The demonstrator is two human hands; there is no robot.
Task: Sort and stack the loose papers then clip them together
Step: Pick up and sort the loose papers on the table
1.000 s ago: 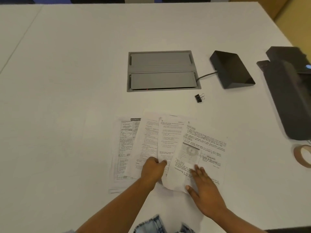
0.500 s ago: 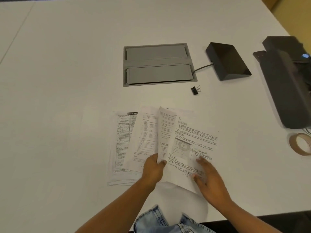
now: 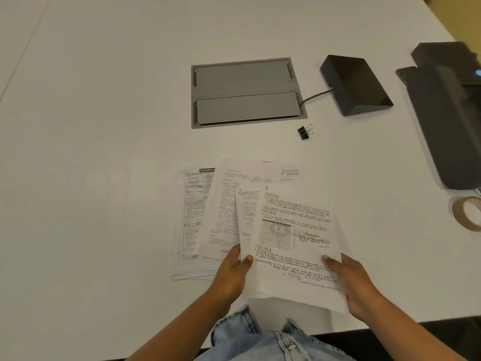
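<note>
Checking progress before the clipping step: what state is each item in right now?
handwritten sheet: on top, held by both hands
left hand: gripping the sheet's left edge
right hand: gripping its right edge
other papers: fanned, unstacked on the table
binder clip: loose, unused
cable hatch: closed
tape roll: lying flat

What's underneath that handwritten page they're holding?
Under the handwritten page, a printed sheet peeks out on its left; more papers fan beyond. Their covered text is hidden.
</note>
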